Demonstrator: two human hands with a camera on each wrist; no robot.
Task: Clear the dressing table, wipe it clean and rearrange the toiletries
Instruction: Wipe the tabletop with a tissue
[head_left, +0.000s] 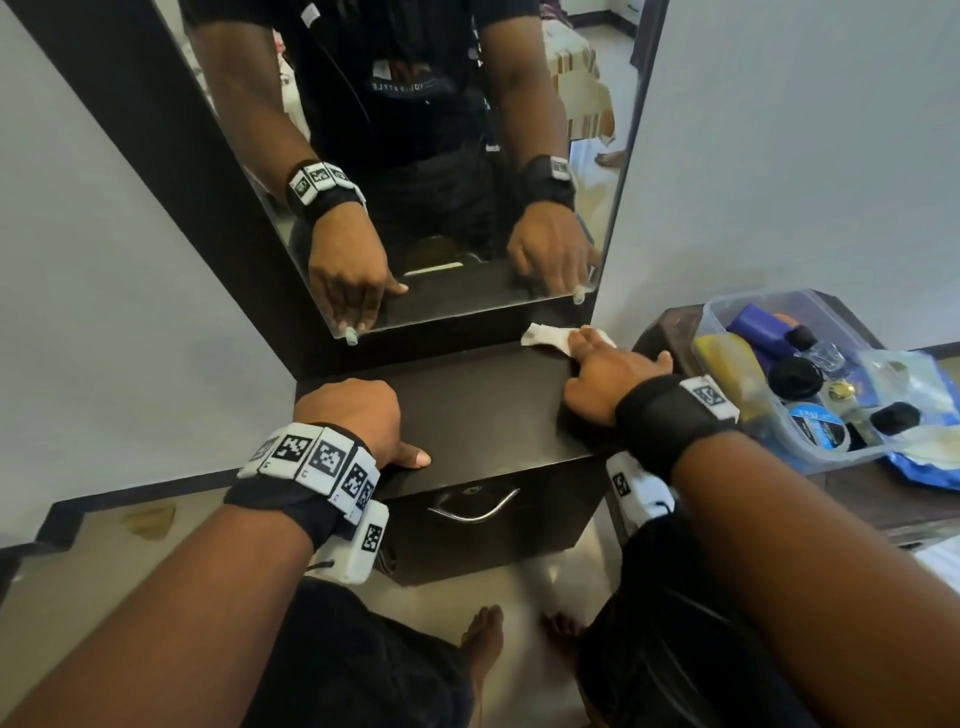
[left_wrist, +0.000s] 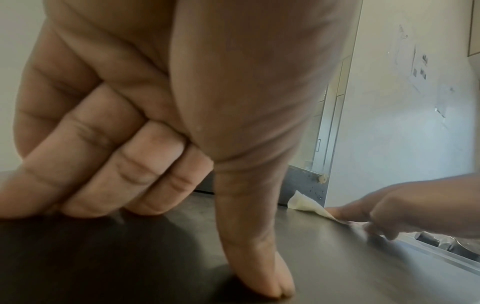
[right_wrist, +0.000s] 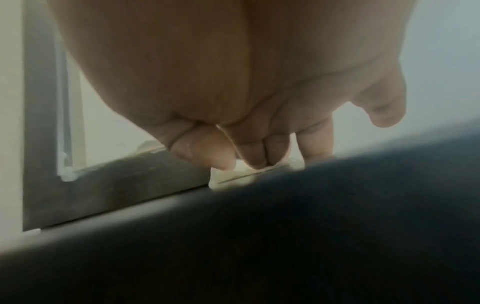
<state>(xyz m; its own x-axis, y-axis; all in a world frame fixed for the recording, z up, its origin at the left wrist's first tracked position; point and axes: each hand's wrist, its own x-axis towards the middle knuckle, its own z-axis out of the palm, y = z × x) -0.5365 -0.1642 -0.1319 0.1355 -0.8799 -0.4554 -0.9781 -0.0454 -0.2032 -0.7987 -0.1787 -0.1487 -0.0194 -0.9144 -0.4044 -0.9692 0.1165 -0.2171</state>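
Observation:
The dark dressing table top (head_left: 483, 400) carries no toiletries. My right hand (head_left: 608, 364) presses a white wipe (head_left: 545, 335) flat against the table's back right corner, just under the mirror frame. The right wrist view shows the fingertips (right_wrist: 257, 160) and thumb bearing down on the wipe (right_wrist: 233, 176). My left hand (head_left: 363, 421) rests on the front left of the top as a fist holding nothing. In the left wrist view its fingers (left_wrist: 124, 164) are curled and its thumb is planted on the table (left_wrist: 130, 257). That view also shows the wipe (left_wrist: 303, 203) under the right hand (left_wrist: 405, 211).
A clear plastic box (head_left: 727, 312) with several toiletries stands on a brown side table (head_left: 883, 499) to the right, next to a blue bag (head_left: 924, 467). The mirror (head_left: 441, 156) rises behind the table. A drawer with a metal handle (head_left: 472, 506) faces me.

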